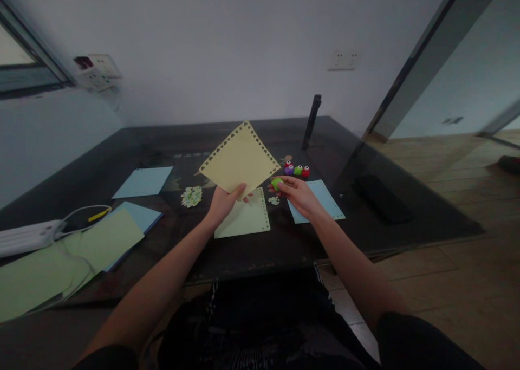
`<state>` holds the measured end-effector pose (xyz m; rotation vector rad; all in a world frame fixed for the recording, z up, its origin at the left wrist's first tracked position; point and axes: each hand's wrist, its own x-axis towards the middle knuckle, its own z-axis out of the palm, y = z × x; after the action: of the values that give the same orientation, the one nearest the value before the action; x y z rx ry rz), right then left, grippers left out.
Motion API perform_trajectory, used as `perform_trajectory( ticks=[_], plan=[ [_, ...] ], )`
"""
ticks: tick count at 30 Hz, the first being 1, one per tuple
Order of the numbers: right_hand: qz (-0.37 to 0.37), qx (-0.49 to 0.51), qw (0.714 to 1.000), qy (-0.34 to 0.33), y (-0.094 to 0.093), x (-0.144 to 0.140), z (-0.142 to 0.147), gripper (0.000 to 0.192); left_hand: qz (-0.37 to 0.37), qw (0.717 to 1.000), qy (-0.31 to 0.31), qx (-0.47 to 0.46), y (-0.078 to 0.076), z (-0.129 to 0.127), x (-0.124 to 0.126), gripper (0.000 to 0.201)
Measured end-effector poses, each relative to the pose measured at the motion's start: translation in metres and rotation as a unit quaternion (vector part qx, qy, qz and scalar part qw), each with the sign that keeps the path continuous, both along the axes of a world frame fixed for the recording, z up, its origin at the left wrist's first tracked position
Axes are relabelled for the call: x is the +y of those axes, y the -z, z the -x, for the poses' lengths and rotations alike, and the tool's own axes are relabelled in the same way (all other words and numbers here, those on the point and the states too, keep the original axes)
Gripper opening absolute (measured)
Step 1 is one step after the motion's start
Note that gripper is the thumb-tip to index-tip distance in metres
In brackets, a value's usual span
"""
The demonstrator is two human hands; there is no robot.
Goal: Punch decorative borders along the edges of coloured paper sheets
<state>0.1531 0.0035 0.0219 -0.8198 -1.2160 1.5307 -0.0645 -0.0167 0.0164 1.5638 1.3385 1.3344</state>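
Note:
My left hand (227,202) is closed on the lower corner of a pale yellow sheet of paper (241,161), raised and tilted above the table. Small dark punched shapes run along its two upper edges. Just right of the sheet, my right hand (299,195) grips a small bright green craft punch (277,183) near the sheet's right corner; I cannot tell whether they touch. Beneath lies a pale green sheet (244,218) with punched holes down its right edge. A blue sheet (325,199), partly covered by my right hand, also has a punched edge.
Several coloured punches (298,170) stand behind my right hand. Paper bits form a larger pile (192,196) and a smaller one (274,201). Loose sheets (125,232), a white power strip (28,237) and its cable lie left. A dark phone-like slab (382,198) lies right; a black upright object (312,122) stands behind.

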Motion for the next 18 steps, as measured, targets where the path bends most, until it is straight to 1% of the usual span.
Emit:
perform_trajectory(
  ticks=[4, 8, 11, 14, 18],
  plan=[
    [0.008, 0.001, 1.0, -0.004, 0.005, 0.0057, -0.0039, 0.03, -0.016, 1.0, -0.012, -0.012, -0.0016, -0.0002, -0.0004, 0.023],
    [0.012, -0.002, 1.0, 0.003, 0.0072, 0.0081, -0.0051, 0.028, -0.01, 1.0, 0.0, -0.022, -0.002, -0.0011, -0.0004, 0.024],
    [0.017, -0.014, 1.0, 0.013, 0.0054, 0.0071, -0.0053, 0.032, -0.01, 1.0, 0.008, -0.025, -0.0016, -0.0012, 0.0001, 0.025],
    [0.021, -0.021, 0.999, 0.011, 0.0037, 0.0059, -0.0055, 0.038, -0.011, 1.0, 0.012, -0.019, -0.0018, -0.0014, -0.0002, 0.026],
    [0.026, -0.025, 0.999, 0.009, 0.0045, 0.0066, -0.0054, 0.041, -0.01, 1.0, 0.011, -0.016, -0.002, -0.002, -0.0008, 0.026]
  ],
)
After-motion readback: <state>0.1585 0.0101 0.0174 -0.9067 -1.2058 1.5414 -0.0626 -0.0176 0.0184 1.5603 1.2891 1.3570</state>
